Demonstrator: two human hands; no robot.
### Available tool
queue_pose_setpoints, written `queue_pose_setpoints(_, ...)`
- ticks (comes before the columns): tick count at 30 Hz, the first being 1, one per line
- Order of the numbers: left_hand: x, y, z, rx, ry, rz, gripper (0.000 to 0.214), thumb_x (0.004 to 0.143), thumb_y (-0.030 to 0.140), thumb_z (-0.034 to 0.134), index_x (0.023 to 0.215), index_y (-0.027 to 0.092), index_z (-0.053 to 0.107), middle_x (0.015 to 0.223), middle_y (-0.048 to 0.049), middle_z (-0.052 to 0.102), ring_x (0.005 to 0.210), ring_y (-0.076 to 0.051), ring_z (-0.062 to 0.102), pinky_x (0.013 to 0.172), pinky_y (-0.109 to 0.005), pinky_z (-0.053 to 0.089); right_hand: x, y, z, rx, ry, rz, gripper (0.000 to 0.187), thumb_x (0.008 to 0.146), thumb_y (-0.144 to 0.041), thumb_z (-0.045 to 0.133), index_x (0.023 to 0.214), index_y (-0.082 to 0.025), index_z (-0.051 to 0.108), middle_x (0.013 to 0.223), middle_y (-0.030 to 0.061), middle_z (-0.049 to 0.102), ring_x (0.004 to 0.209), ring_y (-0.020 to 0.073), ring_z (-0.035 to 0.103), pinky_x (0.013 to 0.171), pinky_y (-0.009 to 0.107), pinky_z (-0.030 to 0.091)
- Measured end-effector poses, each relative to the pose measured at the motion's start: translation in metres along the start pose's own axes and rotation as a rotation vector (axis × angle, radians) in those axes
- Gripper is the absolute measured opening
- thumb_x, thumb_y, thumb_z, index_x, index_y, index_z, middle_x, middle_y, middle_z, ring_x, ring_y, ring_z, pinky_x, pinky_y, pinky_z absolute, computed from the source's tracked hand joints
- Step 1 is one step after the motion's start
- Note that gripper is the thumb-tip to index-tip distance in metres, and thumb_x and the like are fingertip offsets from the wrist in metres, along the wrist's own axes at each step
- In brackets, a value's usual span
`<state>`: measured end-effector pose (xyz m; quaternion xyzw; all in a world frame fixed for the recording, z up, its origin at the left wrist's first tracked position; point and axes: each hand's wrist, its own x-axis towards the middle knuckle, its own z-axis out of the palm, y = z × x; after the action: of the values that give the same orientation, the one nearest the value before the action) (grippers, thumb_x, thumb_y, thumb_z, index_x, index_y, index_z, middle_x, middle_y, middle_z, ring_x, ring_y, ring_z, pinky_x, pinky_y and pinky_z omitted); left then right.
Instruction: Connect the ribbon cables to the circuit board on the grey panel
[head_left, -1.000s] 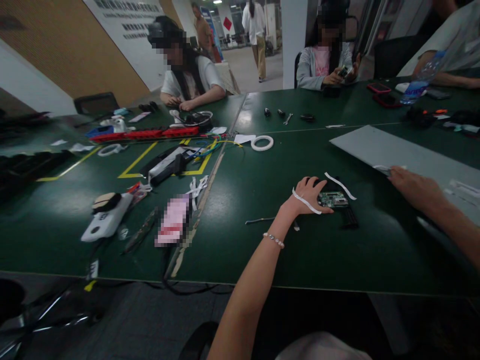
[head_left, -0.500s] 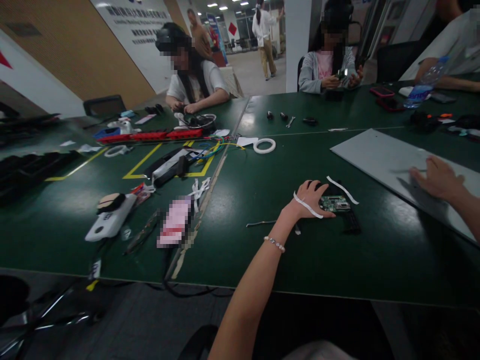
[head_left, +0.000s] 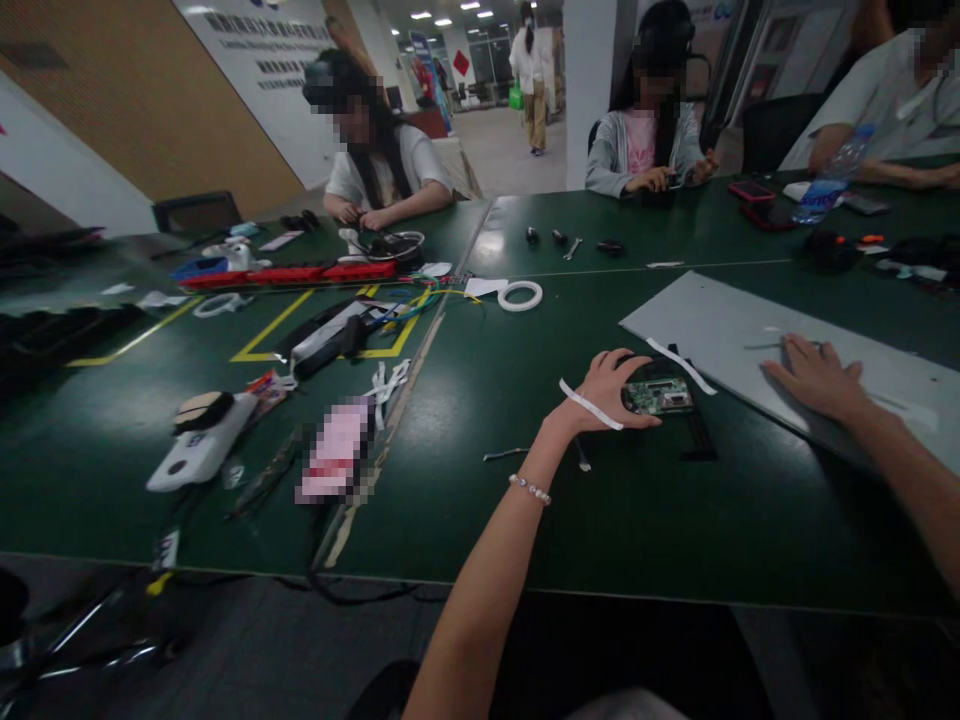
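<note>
While my left forearm reaches over the green table (head_left: 442,520), the beaded bracelet (head_left: 529,489) on its wrist sits nearer to me than the circuit board (head_left: 667,397), to the board's left. On that same side lies a thin grey strip (head_left: 506,455), and a black bar (head_left: 697,440) juts toward me from the board's near side. The board itself lies on the table with my left hand (head_left: 609,388) splayed around its left end, thumb along the near side and fingers at the far side; I cannot tell whether they pinch it or only steady it. A white strip (head_left: 591,404) crosses the back of that hand near the wrist. To the right of the board and slightly beyond, my right hand (head_left: 821,378) is spread on a grey panel (head_left: 705,315), pinching nothing that I can see; a second ago it was at the panel's edge. Since then the panel's pointed corner has come closer to the board, right by a second white strip (head_left: 681,366) just beyond it, which I judge leaves less room on the board's far side. Well beyond the board, to its left, are a tape roll (head_left: 519,296) and a small wrench (head_left: 573,249); farther still sits a co-worker (head_left: 640,145) in a grey jacket.
</note>
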<state>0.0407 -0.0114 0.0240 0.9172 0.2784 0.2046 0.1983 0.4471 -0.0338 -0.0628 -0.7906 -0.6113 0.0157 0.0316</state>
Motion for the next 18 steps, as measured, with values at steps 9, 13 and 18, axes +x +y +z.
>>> queue_pose_setpoints(9,-0.002,0.0,-0.022,0.04,0.025,-0.059,0.093,0.066,0.065,0.067,0.142,0.024,0.034,0.142,-0.0131,0.036,0.135,-0.037,0.028,0.113,-0.057,0.022,-0.032,-0.055,-0.001,-0.046,0.011,-0.279,0.075,0.091,-0.062,0.021,0.15,-0.016,0.025,0.155,0.0101,0.019,0.134,0.0412,0.024,0.098,0.071,0.026)
queue_pose_setpoints(13,-0.004,-0.005,-0.03,0.05,0.06,-0.056,0.091,0.067,0.063,0.067,0.142,0.021,0.034,0.141,-0.014,0.036,0.135,-0.035,0.029,0.114,-0.056,0.021,-0.049,-0.08,-0.009,-0.032,0.027,-0.344,0.075,0.091,-0.063,0.02,0.15,-0.017,0.024,0.155,0.0085,0.019,0.135,0.0413,0.024,0.099,0.07,0.028)
queue_pose_setpoints(18,-0.005,-0.009,-0.034,0.072,0.09,-0.064,0.094,0.066,0.065,0.067,0.142,0.02,0.033,0.141,-0.0141,0.037,0.133,-0.033,0.031,0.115,-0.052,0.022,-0.068,-0.108,-0.018,-0.015,0.04,-0.419,0.073,0.092,-0.061,0.019,0.15,-0.016,0.027,0.155,0.0082,0.021,0.136,0.0412,0.022,0.1,0.069,0.029)
